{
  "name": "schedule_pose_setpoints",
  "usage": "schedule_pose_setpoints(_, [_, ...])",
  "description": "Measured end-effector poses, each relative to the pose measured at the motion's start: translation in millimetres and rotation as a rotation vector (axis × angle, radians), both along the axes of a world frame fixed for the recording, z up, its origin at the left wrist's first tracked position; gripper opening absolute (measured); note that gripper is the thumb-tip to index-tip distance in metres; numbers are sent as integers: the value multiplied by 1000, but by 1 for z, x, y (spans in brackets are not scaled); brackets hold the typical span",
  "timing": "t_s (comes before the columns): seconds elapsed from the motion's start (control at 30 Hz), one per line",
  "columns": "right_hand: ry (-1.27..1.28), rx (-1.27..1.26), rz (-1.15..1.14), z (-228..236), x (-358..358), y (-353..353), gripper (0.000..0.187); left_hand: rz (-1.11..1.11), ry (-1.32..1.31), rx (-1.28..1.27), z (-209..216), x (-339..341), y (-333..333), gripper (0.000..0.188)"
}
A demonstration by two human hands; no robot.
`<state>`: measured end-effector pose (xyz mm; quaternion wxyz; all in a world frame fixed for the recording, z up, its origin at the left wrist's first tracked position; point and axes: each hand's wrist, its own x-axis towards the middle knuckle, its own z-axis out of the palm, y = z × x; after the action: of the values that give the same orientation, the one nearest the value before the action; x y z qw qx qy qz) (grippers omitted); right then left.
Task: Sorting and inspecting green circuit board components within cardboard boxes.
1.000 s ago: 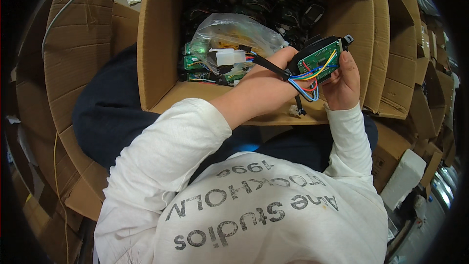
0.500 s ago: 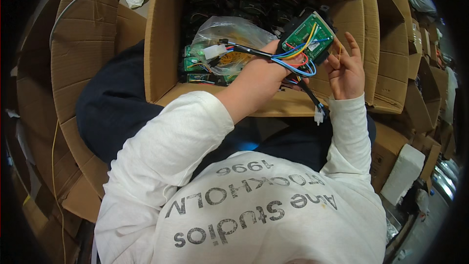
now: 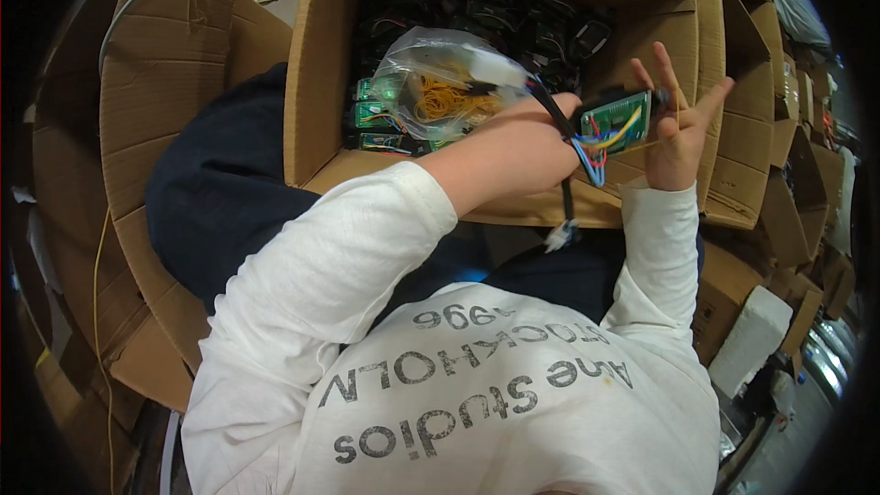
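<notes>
While the left hand (image 3: 522, 142) closes around the near end of a small green circuit board (image 3: 616, 119), the right hand (image 3: 676, 124) stands beside the board's far end with its fingers spread wide and fanned upward, only the palm and thumb side seeming to touch it. Held in the air over the near right corner of the big open cardboard box (image 3: 316, 82), the board carries a bunch of thin coloured wires (image 3: 596, 148) in blue, red and yellow, and a black cable (image 3: 561, 174) hangs from it to a white connector (image 3: 559, 236) dangling below the box's near edge. Such a board is likely light and stiff but fragile; the solder joints and fine wires would suffer from tugging, so the bare edges look like the safest place to grip, not the wires or cable. Inside the box, along its near left part, lies a clear plastic bag (image 3: 440, 82) of yellow wiring over more green boards (image 3: 376, 115), with dark cabled parts (image 3: 477, 9) toward the far edge.
</notes>
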<state>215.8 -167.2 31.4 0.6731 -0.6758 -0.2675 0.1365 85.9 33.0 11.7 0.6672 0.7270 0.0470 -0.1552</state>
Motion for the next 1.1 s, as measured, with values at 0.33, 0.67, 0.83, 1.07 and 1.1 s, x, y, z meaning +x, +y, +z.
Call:
schedule_pose_setpoints(0.33, [-97, -412, 208, -17, 18, -12, 142, -396, -270, 322, -11, -5, -14, 28])
schedule_pose_setpoints(0.67, [392, -418, 76, -41, 23, -4, 120, -496, -309, 90, -4, -13, -15, 34])
schedule_pose_setpoints(0.83, [517, -439, 148, -42, 3, 5, 118, -448, -337, -56, -3, -29, -18, 42])
schedule_pose_setpoints(1.07, [643, -451, 157, -64, -14, 17, 117, -474, -234, -230, 9, -42, -17, 40])
schedule_pose_setpoints(1.1, [665, -477, 163, -65, -15, 20, 116, -473, -235, -230, 11, -44, -16, 40])
